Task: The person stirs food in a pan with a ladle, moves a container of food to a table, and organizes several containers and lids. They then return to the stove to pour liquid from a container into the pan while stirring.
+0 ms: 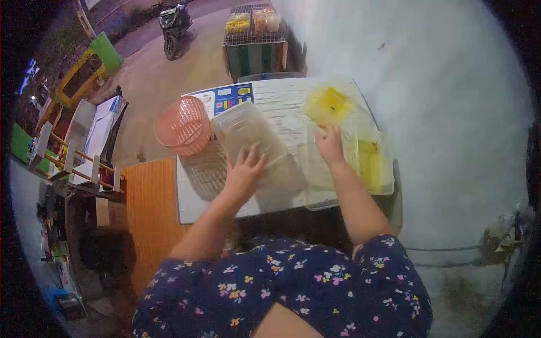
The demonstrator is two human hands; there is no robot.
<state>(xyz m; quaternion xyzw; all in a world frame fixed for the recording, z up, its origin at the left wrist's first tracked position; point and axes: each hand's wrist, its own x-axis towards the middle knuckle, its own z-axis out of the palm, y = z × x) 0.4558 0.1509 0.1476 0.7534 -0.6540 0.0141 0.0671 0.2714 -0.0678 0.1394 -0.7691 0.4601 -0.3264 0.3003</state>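
Note:
My left hand [245, 172] lies with fingers spread on a translucent plastic box [251, 132], which sits tilted on the white table. My right hand [331, 143] is closed in a pinch at the near edge of a yellow, see-through plastic packet [329, 104] with a small dark mark on it. Below and right of that hand stands a clear plastic container [386, 188] with yellow contents [369, 160] inside. My right forearm crosses above the container and hides part of it.
A pink woven plastic basket [183, 127] stands at the table's left, beside a blue and white printed sheet [232, 98]. The white table [197, 200] adjoins an orange wooden surface [149, 194]. A rack with packets [253, 25] and a motorbike [173, 28] stand farther back.

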